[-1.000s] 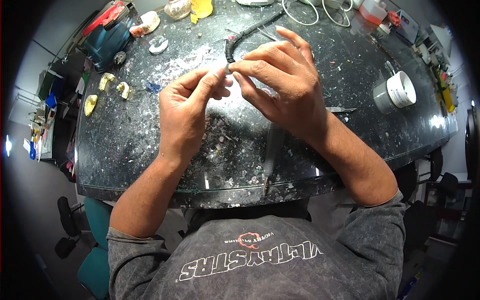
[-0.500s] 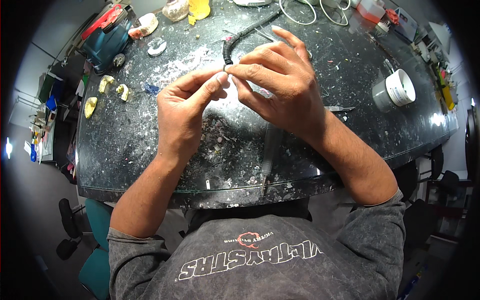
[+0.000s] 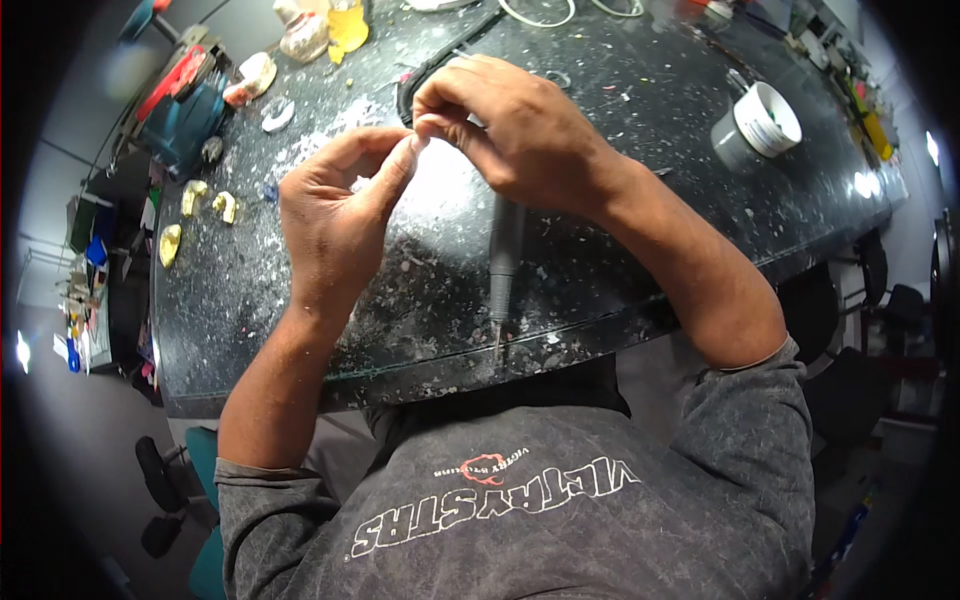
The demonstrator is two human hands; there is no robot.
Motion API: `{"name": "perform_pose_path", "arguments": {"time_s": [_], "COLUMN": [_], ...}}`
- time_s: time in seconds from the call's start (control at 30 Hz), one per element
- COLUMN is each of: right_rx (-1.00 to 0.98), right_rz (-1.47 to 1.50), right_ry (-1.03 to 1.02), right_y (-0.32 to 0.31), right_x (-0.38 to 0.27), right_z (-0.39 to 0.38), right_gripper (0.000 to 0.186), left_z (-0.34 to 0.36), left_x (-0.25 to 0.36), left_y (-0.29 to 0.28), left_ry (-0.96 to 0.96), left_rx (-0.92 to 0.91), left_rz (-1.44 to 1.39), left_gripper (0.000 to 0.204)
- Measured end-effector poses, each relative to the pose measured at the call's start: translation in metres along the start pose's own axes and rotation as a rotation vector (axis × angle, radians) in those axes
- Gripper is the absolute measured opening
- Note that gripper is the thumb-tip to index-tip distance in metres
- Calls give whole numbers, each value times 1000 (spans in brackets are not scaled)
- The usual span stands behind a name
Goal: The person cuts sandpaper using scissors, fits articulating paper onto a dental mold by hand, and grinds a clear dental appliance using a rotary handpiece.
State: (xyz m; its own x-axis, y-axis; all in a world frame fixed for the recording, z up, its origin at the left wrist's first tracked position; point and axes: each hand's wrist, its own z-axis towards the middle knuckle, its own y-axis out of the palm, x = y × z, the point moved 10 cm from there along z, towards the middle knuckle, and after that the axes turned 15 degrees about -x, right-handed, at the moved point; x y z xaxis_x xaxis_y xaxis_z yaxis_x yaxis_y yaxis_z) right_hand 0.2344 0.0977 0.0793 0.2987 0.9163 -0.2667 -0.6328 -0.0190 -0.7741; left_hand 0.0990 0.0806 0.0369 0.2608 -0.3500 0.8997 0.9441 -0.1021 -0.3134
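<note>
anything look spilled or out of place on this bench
White residue is scattered over the dark bench, densest beyond the left hand, so it looks spilled. The grey handpiece lies with its thin tip pointing toward the person, an awkward spot.

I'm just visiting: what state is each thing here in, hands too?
Left hand, fingertips pinched against thumb; anything held too small to tell.
Right hand, fingertips pinched, meeting the left's.
Grey pen-shaped tool, lying down, tip toward the person.
Slim black hose, lying bent.
White round tub, standing, apparently open.
Three curved yellow pieces, lying apart.
Glossy black table, strewn with white dust.
</note>
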Motion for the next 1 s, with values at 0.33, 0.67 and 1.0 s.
{"name": "perform_pose_path", "arguments": {"time_s": [0.33, 0.67, 1.0], "right_rx": [60, -47, 302], "right_rz": [573, 328, 678], "right_ry": [82, 176, 187], "right_y": [-71, -67, -108], "right_x": [12, -10, 8], "right_z": [-33, -92, -104], "right_gripper": [16, 20, 17], "left_z": [25, -8, -35], "left_x": [110, 81, 52], "left_y": [46, 109, 118], "left_ry": [376, 444, 660], "left_rx": [-194, -498, -967], "left_rz": [535, 661, 912], "left_gripper": [8, 21, 39]}}
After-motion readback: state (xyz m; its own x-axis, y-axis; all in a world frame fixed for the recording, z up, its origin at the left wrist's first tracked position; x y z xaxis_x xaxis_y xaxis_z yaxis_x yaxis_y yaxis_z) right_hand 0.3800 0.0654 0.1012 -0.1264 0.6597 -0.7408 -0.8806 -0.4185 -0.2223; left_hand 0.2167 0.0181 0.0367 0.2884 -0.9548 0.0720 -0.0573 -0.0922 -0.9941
